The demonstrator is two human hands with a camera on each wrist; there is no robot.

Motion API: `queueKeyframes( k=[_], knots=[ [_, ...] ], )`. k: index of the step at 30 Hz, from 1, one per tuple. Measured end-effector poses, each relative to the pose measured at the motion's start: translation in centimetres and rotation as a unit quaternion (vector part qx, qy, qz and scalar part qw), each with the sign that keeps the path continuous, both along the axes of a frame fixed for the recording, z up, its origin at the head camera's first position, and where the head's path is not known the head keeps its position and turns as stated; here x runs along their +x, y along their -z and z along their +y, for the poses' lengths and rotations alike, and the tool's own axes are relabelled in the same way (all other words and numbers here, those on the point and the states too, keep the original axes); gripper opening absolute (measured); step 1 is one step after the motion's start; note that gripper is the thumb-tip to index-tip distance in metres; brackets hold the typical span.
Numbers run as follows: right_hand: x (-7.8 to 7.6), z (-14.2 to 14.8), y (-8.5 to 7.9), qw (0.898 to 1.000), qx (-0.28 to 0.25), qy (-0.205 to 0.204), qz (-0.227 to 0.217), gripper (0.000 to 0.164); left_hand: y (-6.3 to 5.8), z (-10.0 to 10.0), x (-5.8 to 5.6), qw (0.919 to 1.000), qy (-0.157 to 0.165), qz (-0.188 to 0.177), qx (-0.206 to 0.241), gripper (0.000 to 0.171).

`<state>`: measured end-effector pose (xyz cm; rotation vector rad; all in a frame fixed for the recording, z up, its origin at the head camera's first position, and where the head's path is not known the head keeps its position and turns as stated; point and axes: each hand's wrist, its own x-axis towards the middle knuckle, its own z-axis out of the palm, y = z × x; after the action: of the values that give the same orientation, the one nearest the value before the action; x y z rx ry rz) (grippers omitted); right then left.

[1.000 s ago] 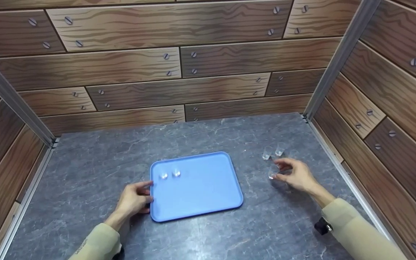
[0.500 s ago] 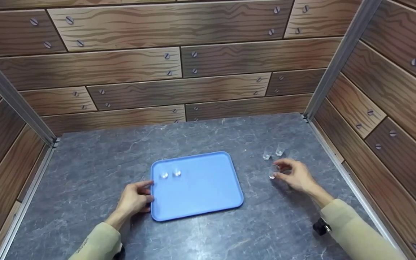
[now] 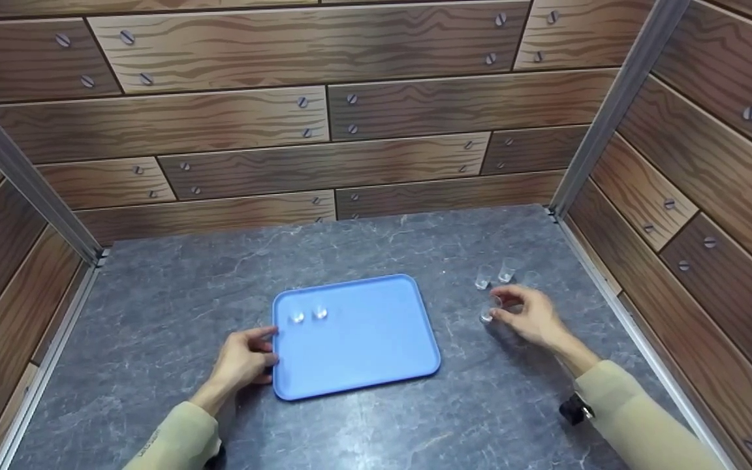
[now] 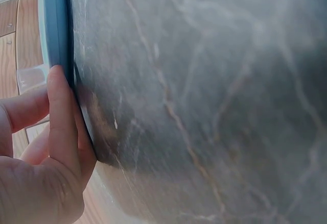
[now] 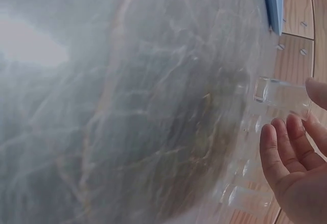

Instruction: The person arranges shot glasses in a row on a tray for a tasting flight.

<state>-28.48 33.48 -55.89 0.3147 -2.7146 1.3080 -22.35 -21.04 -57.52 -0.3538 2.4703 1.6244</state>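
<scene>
Six glasses, one tray

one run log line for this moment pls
left hand: touches blue tray at left edge | right hand: pinches clear cup | on tray: two cups

Here's the left forearm, slanting in from the near side of the bench, wrist bare past the cuff, and the left hand is low, thumb and index reaching rightward, fairly straight, tips apart! Across to the right forearm, angling inward, and the right hand, nearer the bench's right edge, bends its fingers opposite the thumb in a light pinch!
</scene>
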Motion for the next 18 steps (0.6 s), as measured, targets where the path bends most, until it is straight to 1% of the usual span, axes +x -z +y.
queueKeyframes(
  k=[3,8,13,18],
  knots=[
    [-0.2,-0.5,-0.2,1.000,-0.010,-0.002,0.005,0.035,0.0,0.0,0.0,1.0000,-0.002,-0.003,0.000,0.063],
    [-0.5,-1.4,-0.5,1.000,-0.016,-0.005,0.001,0.036,0.0,0.0,0.0,1.0000,0.000,-0.005,0.000,0.063],
    [-0.9,-2.4,-1.1,1.000,-0.020,-0.015,-0.004,0.038,0.1,0.0,0.1,1.0000,0.003,-0.004,-0.006,0.064],
    [-1.4,-3.4,-1.8,0.999,-0.036,-0.032,0.000,0.037,0.0,0.0,0.1,1.0000,0.006,0.002,-0.005,0.063]
  ],
)
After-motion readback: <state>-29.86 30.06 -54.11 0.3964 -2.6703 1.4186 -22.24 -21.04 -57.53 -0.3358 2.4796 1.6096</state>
